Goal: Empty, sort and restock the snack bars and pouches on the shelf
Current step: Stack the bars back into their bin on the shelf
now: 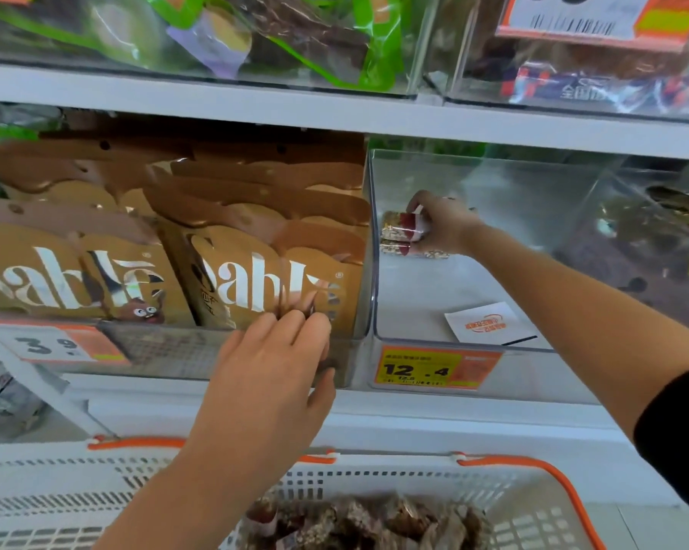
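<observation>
The right hand [440, 224] reaches deep into a clear plastic bin [474, 323] on the shelf [335, 117], its fingers curled round a snack bar [404, 228] in see-through wrap with a red and white band. A second bar [398, 248] lies just under it on the bin floor, partly hidden by the hand. The left hand [271, 375] rests on the front lip of the neighbouring bin [168, 351], fingers bent over the edge and thumb against its clear wall; it holds nothing loose. That bin is packed with upright, glossy brown and gold pouches [255, 271], their wavy tops overlapping. A white card [487, 323] lies flat in the right bin. Orange price tags [438, 369] hang on the bin fronts; the left one is blurred. Below, a white perforated basket [533, 518] with orange handles holds grainy dark bars [374, 525], cut off by the frame. The bins above show blurred green bags [255, 37].
</observation>
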### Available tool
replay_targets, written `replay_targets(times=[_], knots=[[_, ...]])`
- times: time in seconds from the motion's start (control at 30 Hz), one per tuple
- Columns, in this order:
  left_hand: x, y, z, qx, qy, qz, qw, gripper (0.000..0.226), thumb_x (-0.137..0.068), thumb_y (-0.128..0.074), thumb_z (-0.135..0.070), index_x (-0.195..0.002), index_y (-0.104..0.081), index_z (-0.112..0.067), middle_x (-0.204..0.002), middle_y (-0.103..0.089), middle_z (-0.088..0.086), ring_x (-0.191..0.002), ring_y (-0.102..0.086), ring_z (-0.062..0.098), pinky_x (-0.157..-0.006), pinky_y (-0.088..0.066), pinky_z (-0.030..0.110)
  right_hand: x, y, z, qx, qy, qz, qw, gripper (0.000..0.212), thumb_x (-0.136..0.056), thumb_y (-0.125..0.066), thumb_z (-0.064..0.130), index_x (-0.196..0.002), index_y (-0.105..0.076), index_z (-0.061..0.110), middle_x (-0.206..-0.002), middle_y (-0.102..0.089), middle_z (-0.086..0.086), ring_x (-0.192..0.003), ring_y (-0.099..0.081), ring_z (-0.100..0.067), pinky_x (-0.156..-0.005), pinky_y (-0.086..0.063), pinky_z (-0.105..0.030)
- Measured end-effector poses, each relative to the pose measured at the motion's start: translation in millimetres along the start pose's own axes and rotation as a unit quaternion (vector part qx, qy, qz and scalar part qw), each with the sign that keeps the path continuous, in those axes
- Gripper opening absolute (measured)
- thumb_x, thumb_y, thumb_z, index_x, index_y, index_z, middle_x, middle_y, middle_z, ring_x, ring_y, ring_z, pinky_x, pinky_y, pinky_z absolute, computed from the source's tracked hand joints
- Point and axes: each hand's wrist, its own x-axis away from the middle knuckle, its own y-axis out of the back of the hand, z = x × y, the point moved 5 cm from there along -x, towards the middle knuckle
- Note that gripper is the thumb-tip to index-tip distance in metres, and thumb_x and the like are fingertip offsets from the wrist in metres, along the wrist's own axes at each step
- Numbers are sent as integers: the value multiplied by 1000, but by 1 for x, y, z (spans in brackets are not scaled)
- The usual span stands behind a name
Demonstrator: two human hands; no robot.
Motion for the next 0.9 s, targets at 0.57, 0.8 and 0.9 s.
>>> replay_targets(times=[0.57,0.8,0.9], knots=[[1,-1,-3,-28,3,-40,999,55,-62,-78,-24,-81,-27,-26,-72,-32,-10,-65,-34,13,-56,-36,28,22,3,-6,-63,4,-77,995,63,-76,-79,23,-128,-45,24,-131,-43,-12,-122,-36,-33,-96,-41,-46],[0,2,-4,-19,2,-48,999,62,-61,-82,-22,-83,-25,-27,-73,-29,-10,-68,-32,12,-55,-36,28,22,4,-4,-46,-6,-99,994,48,-80,-75,24,-121,-50,24,-123,-50,-9,-117,-42,-30,-85,-50,-44],[2,1,-5,-9,-3,-50,999,64,-61,-82,-21,-84,-23,-27,-75,-29,-10,-69,-31,13,-54,-40,30,18,3,2,-62,-12,-119,991,40,-81,-72,18,-117,-55,22,-118,-51,-10,-114,-45,-31,-85,-50,-41]])
